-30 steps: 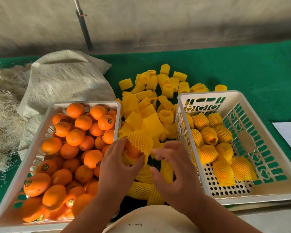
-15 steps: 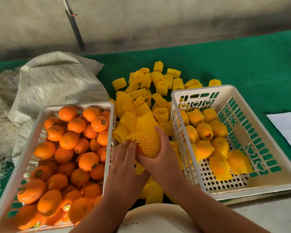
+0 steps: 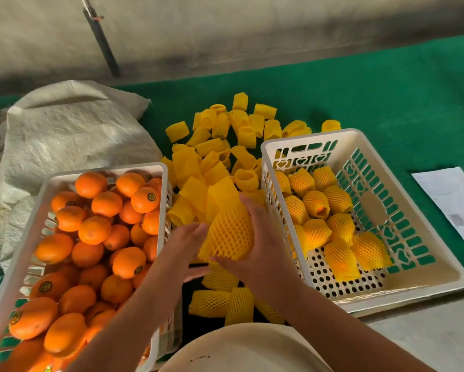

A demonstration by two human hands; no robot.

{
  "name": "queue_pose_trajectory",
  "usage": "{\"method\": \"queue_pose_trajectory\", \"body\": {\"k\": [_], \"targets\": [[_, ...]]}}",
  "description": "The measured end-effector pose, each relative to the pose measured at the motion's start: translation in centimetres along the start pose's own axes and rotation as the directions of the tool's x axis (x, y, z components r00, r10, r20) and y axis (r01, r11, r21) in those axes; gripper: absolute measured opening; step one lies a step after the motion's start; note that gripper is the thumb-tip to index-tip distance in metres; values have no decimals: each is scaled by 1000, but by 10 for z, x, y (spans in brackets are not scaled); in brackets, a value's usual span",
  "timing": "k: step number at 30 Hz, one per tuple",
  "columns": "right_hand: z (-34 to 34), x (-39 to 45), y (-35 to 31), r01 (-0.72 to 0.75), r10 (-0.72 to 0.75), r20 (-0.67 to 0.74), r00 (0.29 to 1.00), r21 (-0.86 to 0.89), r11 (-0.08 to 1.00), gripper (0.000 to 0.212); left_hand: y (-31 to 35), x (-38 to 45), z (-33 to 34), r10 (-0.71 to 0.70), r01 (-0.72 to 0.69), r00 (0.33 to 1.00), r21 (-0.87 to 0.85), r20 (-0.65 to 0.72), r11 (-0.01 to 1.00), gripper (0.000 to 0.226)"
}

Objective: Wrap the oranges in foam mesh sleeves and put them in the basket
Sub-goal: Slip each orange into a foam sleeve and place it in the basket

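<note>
Yellow-sleeved orange gripped by right hand fingers beside basket rim (left hand released).

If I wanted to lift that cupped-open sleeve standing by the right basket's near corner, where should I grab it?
Pinch the sleeve by its rim, coming from above. It stands upright with the mouth facing up and open, so one finger can go inside and the thumb outside. The basket blocks its right side, and loose sleeves crowd its left.
</note>
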State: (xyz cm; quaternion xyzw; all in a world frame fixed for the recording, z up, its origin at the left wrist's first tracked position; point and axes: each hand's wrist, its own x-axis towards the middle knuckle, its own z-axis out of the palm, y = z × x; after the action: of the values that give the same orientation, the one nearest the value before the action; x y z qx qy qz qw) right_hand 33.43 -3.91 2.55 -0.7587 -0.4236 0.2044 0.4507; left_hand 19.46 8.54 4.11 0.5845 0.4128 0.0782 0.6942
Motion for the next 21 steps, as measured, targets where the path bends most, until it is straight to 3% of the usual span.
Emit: {"method": "queue_pose_trajectory", "body": {"k": [1,3,6,8,10,13,16,18,20,21], "targets": [[1,0,0,18,-18,34,999,-9,1000,111,-1,5,-1,-90,114,982,-138,167,984,78],[1,0,0,57,-54,94,994,-34,998,114,-1,8,1,-81,190,936,-300,342,935,54],[-7,1,6,43,-44,196,980,6,999,131,-4,9,8,-36,111,971,-312,235,943,54],[-15,-5,13,-65,31,276,961,116,991,136,-2,8,16,-8,66,985,-339,171,938,57],[-20,-10,16,-207,118,328,937,249,946,120,-4,6,25,16,30,989,-313,146,949,57],[-25,-15,19,-283,227,197,954,335,899,76,-8,4,31,2,42,977,-199,215,979,50],[-41,-20,29,-339,315,127,941,384,859,60,-15,3,17,-26,24,967,13,254,1000,34],[-62,-23,41,-363,361,73,930,354,862,61,-32,3,-5,76,-116,989,361,124,925,32],[-87,-24,62,-386,407,-32,913,260,885,61,-53,1,-29,240,-137,971,771,-22,622,47],[-100,-24,76,-410,428,-85,900,169,896,65,-64,1,-38,311,-125,950,871,-33,476,52]]}}
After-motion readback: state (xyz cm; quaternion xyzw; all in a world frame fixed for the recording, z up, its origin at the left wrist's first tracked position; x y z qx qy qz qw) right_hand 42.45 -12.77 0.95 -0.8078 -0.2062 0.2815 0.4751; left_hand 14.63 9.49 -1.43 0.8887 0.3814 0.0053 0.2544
